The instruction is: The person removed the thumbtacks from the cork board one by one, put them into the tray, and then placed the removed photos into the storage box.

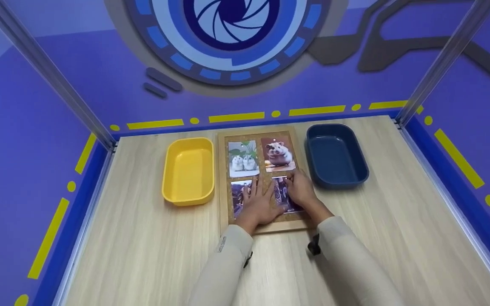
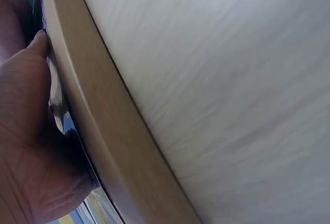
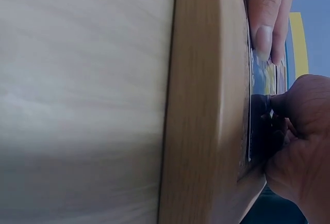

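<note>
A wood-framed cork board (image 1: 266, 191) bears two upper hamster photos, one with a white pair (image 1: 243, 159) and one with a single animal (image 1: 278, 155). Two darker photos lie below, at left (image 1: 237, 195) and right (image 1: 280, 191). My left hand (image 1: 262, 207) rests across both lower photos with its fingers spread and straight. At the upper right of the lower-right photo, my right hand (image 1: 301, 189) touches the board with bent fingers. In the right wrist view, the thumb (image 3: 289, 102) meets the photo's surface; anything between the fingertips is hidden in shadow.
A yellow tray (image 1: 168, 187) stands left of the board, and a dark blue tray (image 1: 362, 176) stands on its right. All are on a pale wooden table (image 1: 143, 255). Blue-purple panels (image 1: 79, 63) enclose the back and sides.
</note>
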Available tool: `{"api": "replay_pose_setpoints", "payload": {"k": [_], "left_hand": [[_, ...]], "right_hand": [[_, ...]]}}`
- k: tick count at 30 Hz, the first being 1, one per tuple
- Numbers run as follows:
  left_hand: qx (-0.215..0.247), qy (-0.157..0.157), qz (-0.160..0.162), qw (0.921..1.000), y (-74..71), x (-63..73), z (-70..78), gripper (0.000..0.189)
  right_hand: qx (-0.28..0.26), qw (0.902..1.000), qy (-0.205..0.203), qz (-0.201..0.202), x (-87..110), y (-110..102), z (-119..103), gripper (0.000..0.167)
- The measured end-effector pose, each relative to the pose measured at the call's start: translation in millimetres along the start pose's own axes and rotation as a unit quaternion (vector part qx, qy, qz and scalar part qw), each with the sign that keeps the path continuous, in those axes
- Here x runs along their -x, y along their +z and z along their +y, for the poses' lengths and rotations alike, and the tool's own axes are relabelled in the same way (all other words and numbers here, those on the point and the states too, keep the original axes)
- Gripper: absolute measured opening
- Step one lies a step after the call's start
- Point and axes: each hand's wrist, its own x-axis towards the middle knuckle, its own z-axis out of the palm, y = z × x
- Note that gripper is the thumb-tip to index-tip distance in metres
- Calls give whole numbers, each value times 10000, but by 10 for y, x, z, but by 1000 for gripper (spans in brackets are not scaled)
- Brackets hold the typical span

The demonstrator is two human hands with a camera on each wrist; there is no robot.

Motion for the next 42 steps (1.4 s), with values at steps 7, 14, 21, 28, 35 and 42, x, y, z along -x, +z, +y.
{"api": "replay_pose_setpoints", "payload": {"k": [7, 14, 21, 28, 35, 42], "left_hand": [[-86, -28, -78, 9999, 6, -10, -12, 98], [-67, -13, -90, 9999, -30, 11, 13, 96], [-68, -102, -180, 9998, 22, -45, -23, 99], [44, -130, -173, 9998, 34, -65, -38, 102], [33, -127, -164, 9998, 39, -63, -45, 101], [-100, -24, -100, 9999, -28, 16, 16, 97]], "right_hand": [[79, 10000, -2, 32, -10, 22, 0, 6], [188, 9998, -43, 60, -12, 37, 17, 10], [172, 9998, 15, 27, -12, 26, 10, 12], [164, 9999, -14, 48, -9, 38, 8, 11], [193, 9998, -26, 18, -17, 45, -9, 11], [106, 9999, -97, 24, 4, 45, 21, 12]]}}
